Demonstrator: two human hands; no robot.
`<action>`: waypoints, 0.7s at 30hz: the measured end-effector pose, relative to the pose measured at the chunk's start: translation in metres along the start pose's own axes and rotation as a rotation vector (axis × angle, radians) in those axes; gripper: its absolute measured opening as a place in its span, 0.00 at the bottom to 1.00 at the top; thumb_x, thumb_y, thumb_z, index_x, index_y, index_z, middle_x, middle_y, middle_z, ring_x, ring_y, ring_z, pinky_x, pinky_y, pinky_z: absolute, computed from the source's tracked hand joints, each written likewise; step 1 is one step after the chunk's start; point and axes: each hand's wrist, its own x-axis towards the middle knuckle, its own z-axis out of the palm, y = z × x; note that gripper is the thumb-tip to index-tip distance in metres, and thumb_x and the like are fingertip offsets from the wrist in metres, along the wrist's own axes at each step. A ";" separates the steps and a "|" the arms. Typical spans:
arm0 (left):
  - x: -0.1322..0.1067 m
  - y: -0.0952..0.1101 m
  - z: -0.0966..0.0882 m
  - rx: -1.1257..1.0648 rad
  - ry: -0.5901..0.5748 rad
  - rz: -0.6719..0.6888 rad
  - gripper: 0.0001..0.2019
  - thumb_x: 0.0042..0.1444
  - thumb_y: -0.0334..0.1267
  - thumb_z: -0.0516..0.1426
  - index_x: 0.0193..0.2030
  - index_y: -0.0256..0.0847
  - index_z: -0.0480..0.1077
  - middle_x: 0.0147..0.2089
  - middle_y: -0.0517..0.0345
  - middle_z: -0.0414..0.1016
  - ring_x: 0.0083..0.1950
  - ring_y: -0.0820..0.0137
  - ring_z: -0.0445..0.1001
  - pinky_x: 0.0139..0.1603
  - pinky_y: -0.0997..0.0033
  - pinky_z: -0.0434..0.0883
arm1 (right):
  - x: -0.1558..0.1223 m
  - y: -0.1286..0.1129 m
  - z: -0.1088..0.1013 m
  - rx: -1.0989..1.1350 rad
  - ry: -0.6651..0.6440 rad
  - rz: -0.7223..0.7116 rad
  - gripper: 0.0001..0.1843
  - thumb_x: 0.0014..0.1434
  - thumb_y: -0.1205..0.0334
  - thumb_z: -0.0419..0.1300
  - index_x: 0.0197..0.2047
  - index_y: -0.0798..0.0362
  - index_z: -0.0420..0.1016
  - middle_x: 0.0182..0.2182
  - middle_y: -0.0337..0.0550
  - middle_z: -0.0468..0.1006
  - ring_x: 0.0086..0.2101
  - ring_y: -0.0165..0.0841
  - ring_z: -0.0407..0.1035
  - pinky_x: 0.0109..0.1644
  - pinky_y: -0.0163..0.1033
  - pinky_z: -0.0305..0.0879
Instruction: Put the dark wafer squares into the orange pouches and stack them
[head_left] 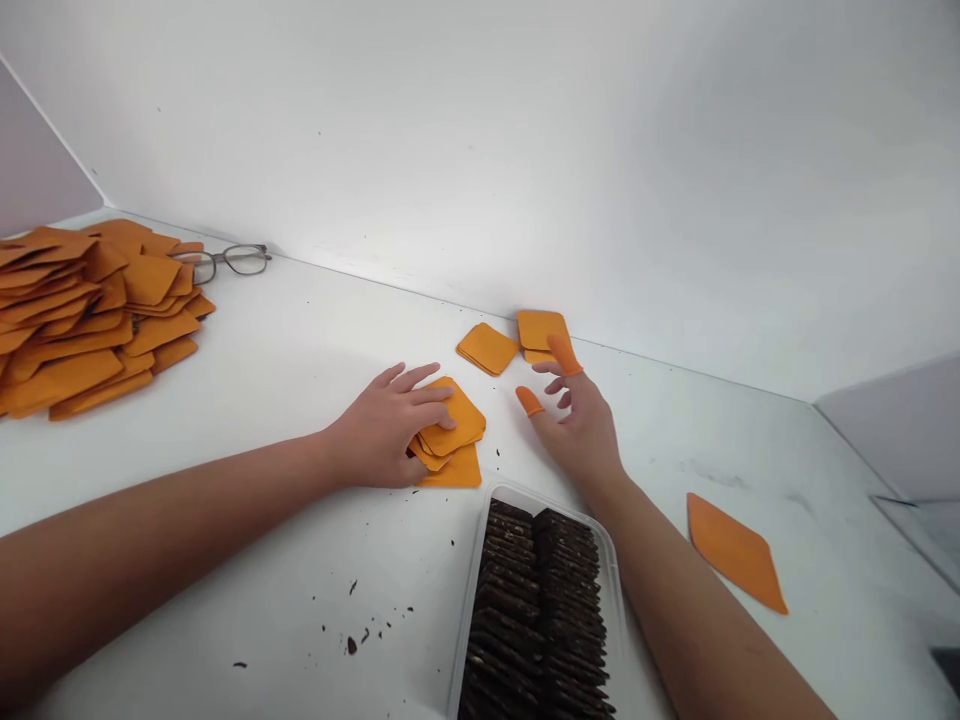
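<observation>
My left hand lies flat on a small stack of orange paper squares on the white table, fingers stretched over them. My right hand hovers open just right of that stack, holding nothing, with orange rubber finger cots on the thumb and index finger. Two more small stacks of orange squares lie beyond the hands near the wall. A clear plastic tray filled with rows of dark brown biscuits sits at the near edge between my forearms.
A large heap of orange squares fills the far left, with a pair of glasses behind it. A single orange square lies at the right. Dark crumbs are scattered left of the tray. White walls enclose the table.
</observation>
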 end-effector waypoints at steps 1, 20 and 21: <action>0.000 0.002 -0.001 -0.018 -0.045 -0.020 0.18 0.57 0.48 0.62 0.52 0.44 0.74 0.71 0.52 0.67 0.78 0.46 0.53 0.75 0.32 0.54 | -0.001 -0.002 0.002 -0.020 -0.011 -0.023 0.30 0.64 0.49 0.63 0.65 0.49 0.64 0.54 0.49 0.72 0.46 0.38 0.68 0.49 0.47 0.71; 0.002 0.009 -0.001 0.087 -0.176 0.025 0.17 0.59 0.46 0.60 0.50 0.37 0.69 0.74 0.45 0.62 0.76 0.47 0.59 0.75 0.50 0.63 | 0.047 -0.005 0.035 -0.365 -0.190 -0.119 0.29 0.67 0.42 0.60 0.62 0.53 0.68 0.55 0.51 0.72 0.55 0.42 0.69 0.61 0.56 0.68; 0.001 0.011 -0.001 0.124 -0.175 0.048 0.17 0.59 0.44 0.60 0.51 0.37 0.68 0.73 0.44 0.63 0.75 0.47 0.61 0.73 0.51 0.65 | 0.046 -0.006 0.034 -0.391 -0.194 -0.123 0.27 0.67 0.43 0.60 0.61 0.53 0.69 0.54 0.50 0.73 0.53 0.41 0.70 0.59 0.55 0.70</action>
